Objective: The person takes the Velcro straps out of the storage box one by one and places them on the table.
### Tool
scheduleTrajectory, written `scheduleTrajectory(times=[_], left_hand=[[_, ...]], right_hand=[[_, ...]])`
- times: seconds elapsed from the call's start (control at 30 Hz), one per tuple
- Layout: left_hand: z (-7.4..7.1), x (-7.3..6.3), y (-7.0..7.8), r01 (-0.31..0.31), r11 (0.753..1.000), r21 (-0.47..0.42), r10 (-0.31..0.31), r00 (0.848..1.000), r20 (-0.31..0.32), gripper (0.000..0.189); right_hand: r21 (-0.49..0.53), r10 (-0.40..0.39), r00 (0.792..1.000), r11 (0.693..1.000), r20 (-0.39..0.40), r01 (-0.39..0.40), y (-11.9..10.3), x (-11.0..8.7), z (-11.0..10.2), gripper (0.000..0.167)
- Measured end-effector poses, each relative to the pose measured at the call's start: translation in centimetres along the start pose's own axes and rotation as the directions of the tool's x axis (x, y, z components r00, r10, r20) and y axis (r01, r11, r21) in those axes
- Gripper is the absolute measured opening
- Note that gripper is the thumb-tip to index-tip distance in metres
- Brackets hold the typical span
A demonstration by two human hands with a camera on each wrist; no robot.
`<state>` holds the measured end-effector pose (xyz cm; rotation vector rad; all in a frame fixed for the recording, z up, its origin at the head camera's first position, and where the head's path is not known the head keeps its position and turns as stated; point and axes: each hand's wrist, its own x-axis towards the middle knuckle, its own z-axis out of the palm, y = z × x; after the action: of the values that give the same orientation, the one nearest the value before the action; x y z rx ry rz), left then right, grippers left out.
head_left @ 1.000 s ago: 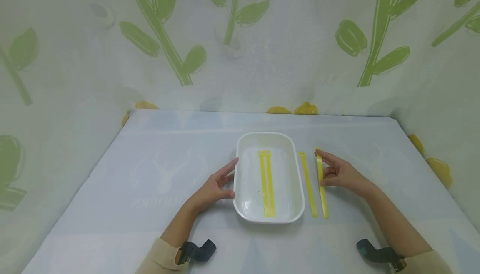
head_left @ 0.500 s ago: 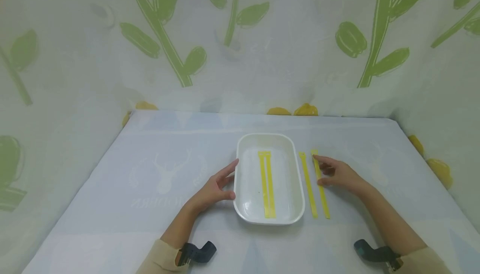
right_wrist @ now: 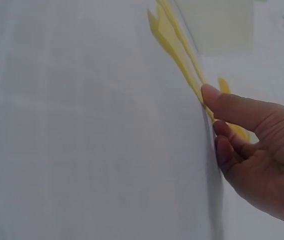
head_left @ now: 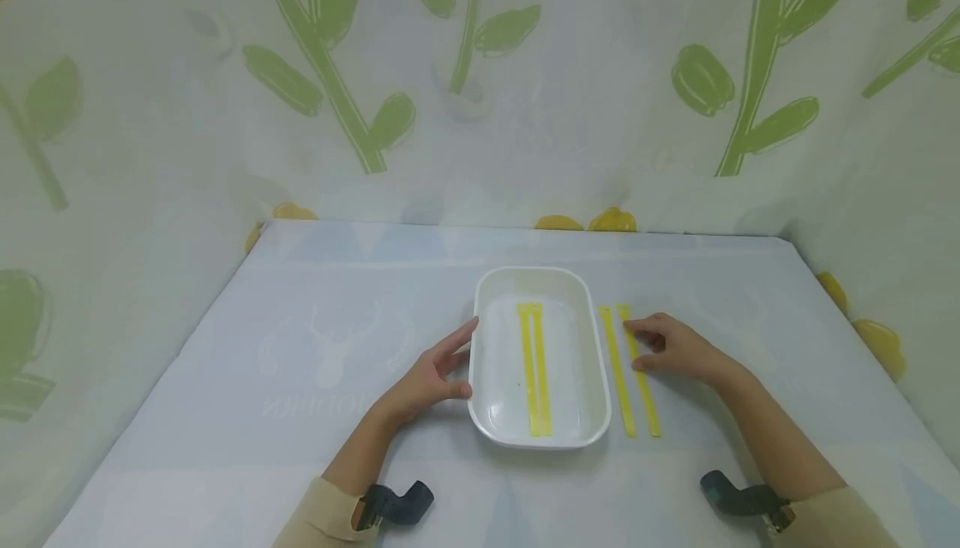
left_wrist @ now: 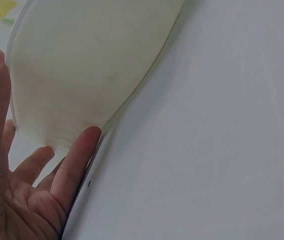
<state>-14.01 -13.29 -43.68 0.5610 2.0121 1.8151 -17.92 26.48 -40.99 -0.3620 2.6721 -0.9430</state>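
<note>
A white tray [head_left: 487, 423] stands in the middle of the table, two flat yellow strips [head_left: 535, 369] with small slotted heads side by side in it. My left hand [head_left: 431, 377] touches the tray's left side from outside, fingers and thumb spread; the left wrist view shows its fingertips against the tray's wall [left_wrist: 96, 60]. Right of the tray lie two more such strips. The inner strip [head_left: 618, 373] is untouched. At the outer strip [head_left: 647, 402] my right hand [head_left: 678, 348] has its index finger and thumb tips along the right edge, the fingers bent.
The table [head_left: 337, 440] has a pale cover with faint deer prints. A wall [head_left: 570, 140] painted with green leaves rises behind its far edge. Dark camera mounts [head_left: 401, 504] sit on both wrists above beige sleeves.
The outer strip's far end has swung left toward the inner strip, and it now lies nearly parallel to it. My right hand has moved slightly left and nearer me. The left hand stays on the tray.
</note>
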Motion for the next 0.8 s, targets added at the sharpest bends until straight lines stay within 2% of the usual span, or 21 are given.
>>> scheduleTrajectory(times=[0.37,0.6,0.8], left_hand=[[-0.01,-0.01,0.03,-0.003,1.0,0.004,0.003,1.0,0.003,0.1],[-0.06,0.06,-0.11,0.002,1.0,-0.002,-0.002,1.0,0.004,0.101],[-0.04,0.14,-0.2,-0.006,1.0,-0.006,0.006,1.0,0.007,0.102]], right_hand=[[-0.009,-0.039,0.999,0.999,0.003,0.039,-0.01,-0.1,0.02,0.067],[-0.006,-0.025,1.0,1.0,-0.01,0.025,-0.14,-0.05,0.01,0.066],[-0.017,-0.045,0.999,0.999,-0.02,0.044,-0.37,0.17,-0.21,0.068]])
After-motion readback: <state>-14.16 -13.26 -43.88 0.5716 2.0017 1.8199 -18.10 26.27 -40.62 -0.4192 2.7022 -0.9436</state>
